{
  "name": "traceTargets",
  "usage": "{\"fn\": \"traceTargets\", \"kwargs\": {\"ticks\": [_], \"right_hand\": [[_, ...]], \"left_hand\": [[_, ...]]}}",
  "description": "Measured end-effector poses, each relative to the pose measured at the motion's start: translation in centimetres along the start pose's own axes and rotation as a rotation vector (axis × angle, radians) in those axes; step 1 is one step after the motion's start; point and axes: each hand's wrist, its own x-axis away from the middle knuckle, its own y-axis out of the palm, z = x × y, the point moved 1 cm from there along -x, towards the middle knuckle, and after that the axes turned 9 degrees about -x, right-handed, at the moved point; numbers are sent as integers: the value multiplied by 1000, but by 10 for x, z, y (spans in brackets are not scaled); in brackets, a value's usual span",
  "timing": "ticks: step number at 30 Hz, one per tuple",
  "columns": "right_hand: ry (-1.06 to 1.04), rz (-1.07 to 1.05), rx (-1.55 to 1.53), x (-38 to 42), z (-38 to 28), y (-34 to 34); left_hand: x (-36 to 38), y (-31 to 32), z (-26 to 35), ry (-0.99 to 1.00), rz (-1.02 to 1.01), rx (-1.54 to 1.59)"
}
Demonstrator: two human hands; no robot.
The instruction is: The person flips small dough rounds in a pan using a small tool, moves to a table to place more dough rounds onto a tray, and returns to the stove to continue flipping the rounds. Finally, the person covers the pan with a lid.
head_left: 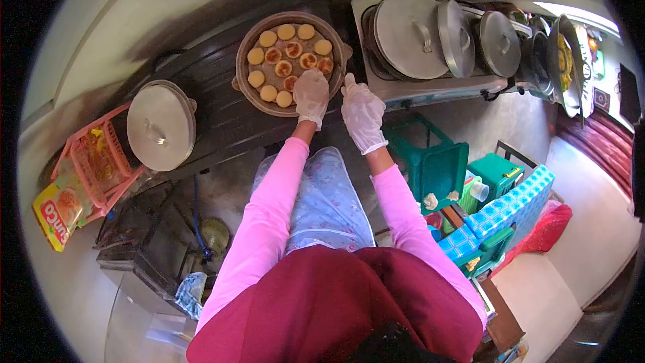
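Round dough pieces lie in a wide round pan (293, 22) on the dark counter. Several are pale, such as one pale piece (285, 31) near the back, and several in the middle are browned on top, such as one browned piece (283, 68). My left hand (312, 98), in a thin clear glove, reaches over the pan's front right part with its fingers bent down near the browned pieces; what its fingertips hold, if anything, is hidden. My right hand (363, 113), gloved too, is at the pan's right edge beside its handle, fingers curled and partly hidden.
A lidded pot (160, 125) and a pink basket (99, 161) stand to the left on the counter. On the right is a stove (437, 87) with large metal lids (411, 34). A green stool (437, 168) stands below it. Further right is a pan of yellow food (565, 65).
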Motion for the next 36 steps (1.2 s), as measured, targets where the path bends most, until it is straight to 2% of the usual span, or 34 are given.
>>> {"fn": "traceTargets", "kwargs": {"ticks": [3,6,9,12,16,17,20,23,26,27,29,30,33,36], "right_hand": [[9,55,-84,5,1,-14],[-123,81,67,5,-2,-16],[85,-109,-60,-1,-4,-27],[87,184,-306,-8,4,-23],[113,118,-290,-25,1,-14],[186,32,-333,-26,-1,-15],[-102,239,-294,-23,14,24],[-138,273,-484,-14,13,-4],[-67,212,-382,-10,18,-6],[33,186,-457,-11,20,-5],[-21,256,-414,-17,16,-12],[-46,290,-396,-19,13,-14],[110,209,-564,-20,-1,-9],[16,58,-381,-16,-7,-8]], "left_hand": [[5,0,7,-17,193,134],[6,-11,15,-66,87,74],[4,-27,19,-11,86,36],[-7,-51,22,-178,71,63],[-36,-69,27,-92,176,90],[-46,-46,11,39,149,25],[-57,-30,4,142,-25,-156],[-60,-40,10,95,-86,-274],[-59,-31,-14,143,-2,-275],[-58,-36,-14,83,56,-161],[-50,-56,-12,-39,171,62],[-49,-61,-12,-76,159,84],[-50,-73,-10,-154,156,147],[-49,-74,-9,-170,208,189]]}}
